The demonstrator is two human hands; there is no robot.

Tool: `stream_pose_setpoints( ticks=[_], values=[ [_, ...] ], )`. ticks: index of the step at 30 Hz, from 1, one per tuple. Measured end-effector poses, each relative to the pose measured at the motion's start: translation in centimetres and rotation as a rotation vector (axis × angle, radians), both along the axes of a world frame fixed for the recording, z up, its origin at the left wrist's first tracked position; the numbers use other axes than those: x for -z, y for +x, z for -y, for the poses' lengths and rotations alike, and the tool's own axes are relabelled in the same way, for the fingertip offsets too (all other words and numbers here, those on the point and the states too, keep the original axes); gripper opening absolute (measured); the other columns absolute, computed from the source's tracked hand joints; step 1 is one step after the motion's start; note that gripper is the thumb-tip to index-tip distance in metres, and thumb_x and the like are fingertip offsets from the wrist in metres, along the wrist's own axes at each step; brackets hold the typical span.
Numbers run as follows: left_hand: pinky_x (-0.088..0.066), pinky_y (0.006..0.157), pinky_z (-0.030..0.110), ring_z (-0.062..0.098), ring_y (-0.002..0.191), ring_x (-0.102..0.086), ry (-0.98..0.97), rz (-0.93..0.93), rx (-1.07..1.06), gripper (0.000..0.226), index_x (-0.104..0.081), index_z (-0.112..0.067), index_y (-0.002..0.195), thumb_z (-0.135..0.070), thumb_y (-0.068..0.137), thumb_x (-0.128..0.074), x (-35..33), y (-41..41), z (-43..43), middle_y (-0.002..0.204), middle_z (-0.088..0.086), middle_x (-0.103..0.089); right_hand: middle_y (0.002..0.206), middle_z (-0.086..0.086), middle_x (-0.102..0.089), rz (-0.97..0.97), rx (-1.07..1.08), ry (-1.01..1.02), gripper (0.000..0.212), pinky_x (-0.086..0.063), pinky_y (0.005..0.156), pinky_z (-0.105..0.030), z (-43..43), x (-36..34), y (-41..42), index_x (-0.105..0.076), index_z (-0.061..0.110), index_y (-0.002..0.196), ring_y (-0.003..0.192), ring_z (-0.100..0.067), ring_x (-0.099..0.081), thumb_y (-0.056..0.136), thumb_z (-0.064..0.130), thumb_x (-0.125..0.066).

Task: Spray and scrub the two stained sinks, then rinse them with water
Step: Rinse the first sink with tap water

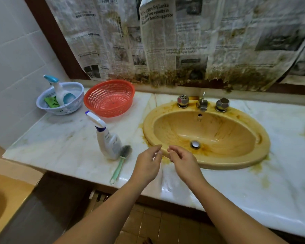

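Yellow, brown-stained sink [218,131] sits in the marble surface [60,147], with the spray bottle [108,140] and brush [121,162] just left, while the left hand [147,164] and right hand [183,162] hover at its near rim, fingers [156,148] loosely curled, holding nothing.

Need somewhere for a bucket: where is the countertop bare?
Bare: white marble countertop left of the white spray bottle, and front right of the stained yellow sink. Crowded: red plastic basket and white basket back left; green-handled brush beside bottle.

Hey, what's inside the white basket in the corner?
The white basket holds a blue-capped spray bottle and a green item beside it. Its near wall hides their lower parts and the bottom.
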State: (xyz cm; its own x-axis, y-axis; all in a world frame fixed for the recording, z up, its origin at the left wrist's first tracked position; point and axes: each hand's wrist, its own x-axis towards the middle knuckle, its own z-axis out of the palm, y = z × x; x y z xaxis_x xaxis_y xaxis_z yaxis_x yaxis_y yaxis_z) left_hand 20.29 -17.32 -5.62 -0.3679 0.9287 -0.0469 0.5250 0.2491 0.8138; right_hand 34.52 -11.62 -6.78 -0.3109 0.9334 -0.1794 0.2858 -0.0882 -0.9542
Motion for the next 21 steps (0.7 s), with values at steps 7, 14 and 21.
stream_pose_setpoints(
  ticks=[7, 14, 21],
  values=[
    [-0.035, 0.104, 0.016, 0.013, 0.134, -0.052, -0.049, -0.077, 0.139, 0.043, -0.055, -0.023, 0.147, -0.030, 0.105, -0.056, -1.2, 5.6, -3.5, 0.148, -0.005, -0.057, 0.122, 0.012, -0.070, 0.016, 0.061, 0.047, 0.031, -0.044, 0.088, -0.008, -2.2, -1.4, 7.7, -0.067, 0.023, 0.133, 0.114, 0.001, -0.062, 0.104, 0.029, -0.058],
    [-0.030, 0.113, 0.020, 0.012, 0.142, -0.045, -0.033, -0.142, 0.201, 0.045, -0.053, -0.020, 0.149, -0.031, 0.106, -0.054, -2.0, 8.7, -7.0, 0.151, -0.002, -0.054, 0.125, 0.010, -0.069, 0.044, 0.119, 0.076, 0.031, -0.040, 0.086, 0.001, -4.4, -2.0, 10.8, -0.068, 0.020, 0.133, 0.110, 0.002, -0.060, 0.104, 0.027, -0.058],
    [-0.031, 0.106, 0.017, 0.014, 0.141, -0.047, -0.038, -0.199, 0.242, 0.045, -0.052, -0.021, 0.150, -0.032, 0.106, -0.053, -1.9, 8.6, -11.4, 0.151, -0.002, -0.054, 0.122, 0.012, -0.068, 0.081, 0.164, 0.065, 0.032, -0.038, 0.076, 0.003, -8.1, -1.6, 11.0, -0.066, 0.022, 0.135, 0.102, 0.007, -0.059, 0.105, 0.028, -0.057]
  ],
)
